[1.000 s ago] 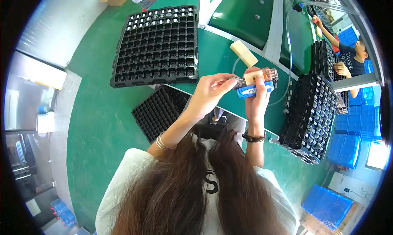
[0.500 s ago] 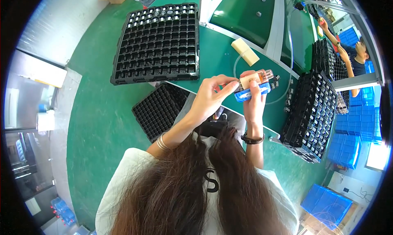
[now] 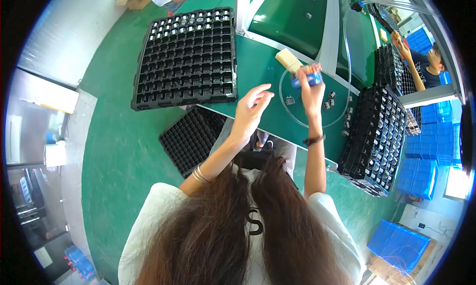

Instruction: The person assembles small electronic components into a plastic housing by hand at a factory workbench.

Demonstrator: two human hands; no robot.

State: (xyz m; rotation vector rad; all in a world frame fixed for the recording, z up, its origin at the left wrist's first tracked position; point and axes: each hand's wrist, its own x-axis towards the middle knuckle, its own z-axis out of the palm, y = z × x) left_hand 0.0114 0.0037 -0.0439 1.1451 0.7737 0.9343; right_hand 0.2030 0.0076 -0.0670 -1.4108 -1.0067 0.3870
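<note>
Green table (image 3: 255,53) | black pocket tray (image 3: 186,72): far rows filled, most pockets not | left hand (image 3: 249,112): open, holding nothing | right hand (image 3: 312,97): gripping blue block (image 3: 314,78) above table | little silver pieces (image 3: 290,101): few loose on table

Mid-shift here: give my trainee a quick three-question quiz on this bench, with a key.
1. Which hand grips the small blue object?
2. True or false: the small silvery parts in the large black grid tray sit in the rows nearest the wearer.
3. Fill in: the pale-yellow rectangular block lies on a ____ tabletop.

Key: 1. The right hand. 2. False, the far rows. 3. Green.
</note>
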